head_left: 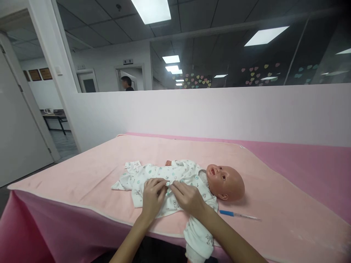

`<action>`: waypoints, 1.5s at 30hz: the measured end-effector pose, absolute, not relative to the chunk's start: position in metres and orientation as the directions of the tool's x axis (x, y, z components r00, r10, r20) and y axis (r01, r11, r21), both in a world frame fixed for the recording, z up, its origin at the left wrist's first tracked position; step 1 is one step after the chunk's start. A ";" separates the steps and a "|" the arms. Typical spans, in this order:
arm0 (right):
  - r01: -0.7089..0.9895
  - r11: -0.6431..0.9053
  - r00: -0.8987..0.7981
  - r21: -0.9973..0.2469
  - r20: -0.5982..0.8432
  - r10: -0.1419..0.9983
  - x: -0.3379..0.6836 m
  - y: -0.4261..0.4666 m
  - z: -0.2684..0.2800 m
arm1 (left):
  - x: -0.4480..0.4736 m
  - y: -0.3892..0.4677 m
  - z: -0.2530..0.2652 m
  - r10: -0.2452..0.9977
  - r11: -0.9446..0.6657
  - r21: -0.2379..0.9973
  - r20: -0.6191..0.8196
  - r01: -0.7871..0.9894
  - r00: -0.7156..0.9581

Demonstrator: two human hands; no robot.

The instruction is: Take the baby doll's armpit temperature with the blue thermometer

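A baby doll [230,182] lies on its back, its bald head to the right. It wears a white patterned baby shirt [175,208] and matching pants [128,179]. My left hand [153,195] rests on the front of the shirt, fingers pinched at the fabric beside a small snap or button [168,184]. From the other side, my right hand [189,197] pinches the shirt close to the same fastener; the fingertips partly hide the cloth edge. The near sleeve [199,237] hangs over the front edge of the table, partly behind my right forearm.
Beside the doll's head lies a thin stick-like thermometer or pen [238,214] with a blue end. A pale pink blanket [90,164] covers the table over a darker pink cloth [301,160]. Behind is a white wall [205,113] with a window; a person [127,83] shows beyond it.
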State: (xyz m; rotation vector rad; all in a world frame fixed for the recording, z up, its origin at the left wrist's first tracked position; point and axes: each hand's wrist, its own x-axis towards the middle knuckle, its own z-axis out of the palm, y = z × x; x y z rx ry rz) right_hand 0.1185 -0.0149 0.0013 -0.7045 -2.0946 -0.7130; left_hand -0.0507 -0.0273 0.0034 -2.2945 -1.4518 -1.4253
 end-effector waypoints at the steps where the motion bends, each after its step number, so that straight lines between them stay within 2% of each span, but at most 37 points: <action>1: 0.689 0.676 -0.554 0.261 0.791 0.259 0.115 -0.016 0.003 | -0.049 -0.027 0.003 0.671 -0.542 0.387 0.734 0.746 0.106; 5: 0.726 0.654 -0.543 0.211 0.759 0.358 0.109 -0.017 0.008 | -0.045 -0.027 0.003 0.695 -0.499 0.439 0.718 0.747 0.042; 10: 0.716 0.695 -0.487 0.064 0.760 0.431 0.112 -0.021 0.010 | -0.046 -0.028 0.004 0.719 -0.479 0.462 0.694 0.746 0.032; 13: 0.668 0.739 -0.408 -0.085 0.789 0.459 0.111 -0.022 0.012 | -0.046 -0.030 0.006 0.709 -0.494 0.486 0.705 0.721 0.011; 17: 0.585 0.724 -0.198 -0.365 0.802 0.564 0.105 -0.022 0.015 | -0.046 -0.035 0.011 0.684 -0.554 0.509 0.729 0.659 0.012; 20: 0.556 0.688 -0.097 -0.466 0.786 0.611 0.101 -0.023 0.017 | -0.044 -0.038 0.014 0.693 -0.596 0.498 0.715 0.630 0.091; 35: 0.609 0.682 -0.130 -0.405 0.797 0.590 0.099 -0.019 0.006 | -0.039 -0.038 0.012 0.695 -0.550 0.407 0.707 0.729 0.129; 45: 0.588 0.689 -0.138 -0.424 0.787 0.602 0.099 -0.020 0.006 | -0.038 -0.037 0.010 0.690 -0.534 0.383 0.713 0.754 0.126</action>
